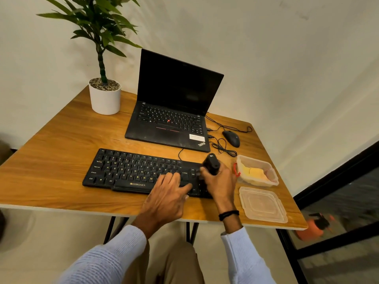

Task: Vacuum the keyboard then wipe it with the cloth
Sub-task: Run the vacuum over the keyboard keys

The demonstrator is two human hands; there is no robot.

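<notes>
A wooden table (51,160) before a pale wall (266,48) bears the keyboard (127,171).

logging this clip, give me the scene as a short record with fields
stage: vacuuming, wipe not yet done
right grip: holds vacuum at right end of keyboard
left grip: fingers flat on keys, right half
cloth: yellow, in open box, right of keyboard
lid: on table, in front of box
other: laptop, mouse, plant
</notes>
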